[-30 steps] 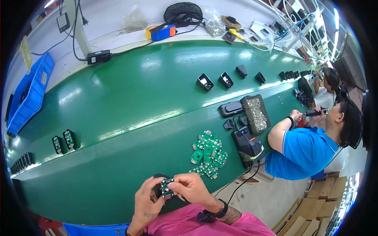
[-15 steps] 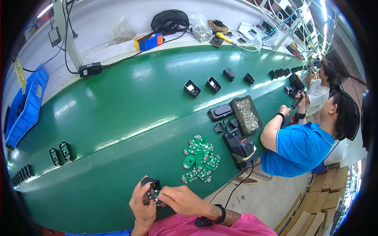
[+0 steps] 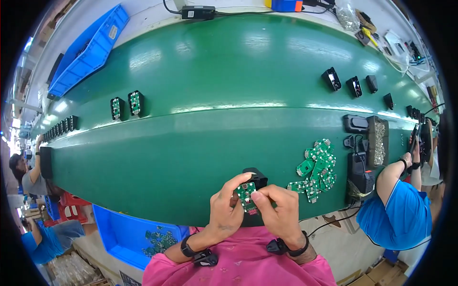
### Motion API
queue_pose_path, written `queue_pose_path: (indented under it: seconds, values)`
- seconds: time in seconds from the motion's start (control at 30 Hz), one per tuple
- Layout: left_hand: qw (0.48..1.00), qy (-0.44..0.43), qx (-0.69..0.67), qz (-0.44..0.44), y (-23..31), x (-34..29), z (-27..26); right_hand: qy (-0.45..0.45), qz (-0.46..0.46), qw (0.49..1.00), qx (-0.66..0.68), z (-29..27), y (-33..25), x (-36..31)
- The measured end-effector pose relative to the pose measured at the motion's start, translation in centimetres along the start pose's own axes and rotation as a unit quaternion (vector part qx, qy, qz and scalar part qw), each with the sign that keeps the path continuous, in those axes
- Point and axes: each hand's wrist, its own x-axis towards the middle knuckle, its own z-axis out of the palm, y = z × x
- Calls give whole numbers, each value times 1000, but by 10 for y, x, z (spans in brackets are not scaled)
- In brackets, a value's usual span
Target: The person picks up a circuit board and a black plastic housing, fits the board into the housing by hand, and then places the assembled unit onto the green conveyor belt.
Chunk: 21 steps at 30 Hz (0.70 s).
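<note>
Near the bench's front edge, my left hand [image 3: 225, 207] is closed around a black plastic housing [image 3: 257, 177], its open end turned toward me. A green circuit board [image 3: 246, 191] stands tilted in front of that opening. The fingers of my right hand [image 3: 280, 212] pinch the board's right side. How far the board reaches into the housing is hidden by my fingers. To the right of my hands lies a loose pile of green circuit boards [image 3: 318, 167]. Two black housings with boards in them, one of them this housing [image 3: 136, 103], stand at the left on the bench.
A blue bin [image 3: 164, 238] with boards sits below the bench edge at left; another blue bin [image 3: 90, 50] stands at the back left. A tray of small metal parts [image 3: 379, 143] and a black device [image 3: 360, 174] are at right. Co-workers sit at both sides.
The view has swung left and down, bringing the lower blue bin and the left-hand co-workers into sight. My hands still hold the housing and board, the board now facing me more fully.
</note>
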Motion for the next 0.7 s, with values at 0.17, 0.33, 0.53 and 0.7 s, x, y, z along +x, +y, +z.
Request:
queue_pose_path:
  seconds: [0.17,0.33,0.53,0.7]
  values:
    - [1000,8,8,-15,5,1,-4,-26,56,996,69,2,3,-3]
    - [999,-12,30,11,3,1,-10,14,33,998,42,5,9,2]
    - [996,23,-61,-64,6,8,-12,16,72,997,39,3,16,6]
    - [990,1,-122,-65,4,11,-9,-4,134,981,140,-3,8,2]
